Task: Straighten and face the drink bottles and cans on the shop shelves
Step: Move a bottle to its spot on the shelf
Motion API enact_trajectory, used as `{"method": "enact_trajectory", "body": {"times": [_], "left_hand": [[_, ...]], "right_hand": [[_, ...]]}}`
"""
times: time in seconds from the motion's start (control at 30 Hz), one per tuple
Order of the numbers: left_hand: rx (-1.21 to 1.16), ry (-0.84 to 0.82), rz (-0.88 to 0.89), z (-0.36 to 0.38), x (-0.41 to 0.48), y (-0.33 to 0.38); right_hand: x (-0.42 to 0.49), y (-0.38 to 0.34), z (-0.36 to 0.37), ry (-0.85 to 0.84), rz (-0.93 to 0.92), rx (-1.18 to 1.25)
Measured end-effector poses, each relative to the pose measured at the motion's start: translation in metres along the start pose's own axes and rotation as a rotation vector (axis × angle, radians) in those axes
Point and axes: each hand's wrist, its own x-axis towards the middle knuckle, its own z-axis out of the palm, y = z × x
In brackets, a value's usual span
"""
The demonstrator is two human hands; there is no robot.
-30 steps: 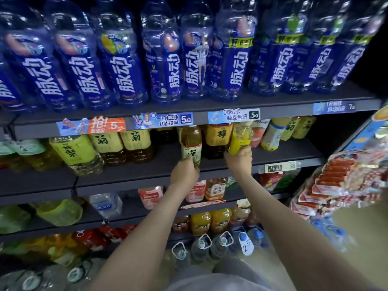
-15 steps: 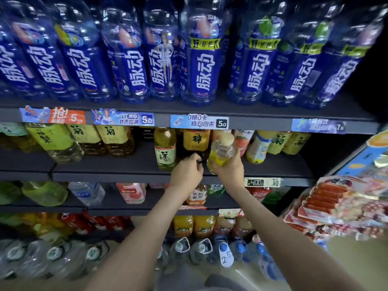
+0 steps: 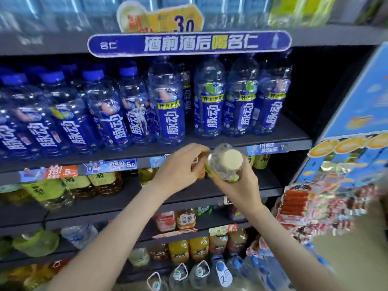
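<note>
The small yellow drink bottle (image 3: 225,164) is off its shelf now; a moment ago it stood there among the tea bottles (image 3: 105,181). It is tipped so its pale cap (image 3: 232,159) points up at us, in front of the blue price strip (image 3: 111,165). The right hand (image 3: 235,183) wraps its body from below. The left hand (image 3: 180,166) is closed on its far side. It probably needs turning before it goes back.
</note>
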Motion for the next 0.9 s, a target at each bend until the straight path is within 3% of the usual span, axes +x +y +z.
{"method": "enact_trajectory", "body": {"times": [0.17, 0.33, 0.47, 0.57, 0.73, 0.9], "left_hand": [[-0.01, 0.145, 0.167, -0.028, 0.043, 0.038], [0.029, 0.419, 0.329, -0.055, 0.095, 0.078], [0.17, 0.641, 0.373, -0.073, 0.134, 0.102], [0.286, 0.74, 0.313, -0.082, 0.159, 0.111], [0.449, 0.71, 0.142, -0.09, 0.188, 0.113], [0.512, 0.63, 0.121, -0.091, 0.202, 0.111]], "right_hand": [[0.031, -0.053, -0.038, 0.124, -0.136, 0.05], [0.082, -0.105, -0.085, 0.298, -0.28, 0.172], [0.12, -0.138, -0.133, 0.401, -0.365, 0.238], [0.147, -0.159, -0.166, 0.355, -0.354, 0.2], [0.204, -0.164, -0.171, 0.245, -0.229, -0.013], [0.247, -0.159, -0.177, 0.265, -0.151, -0.12]]}}
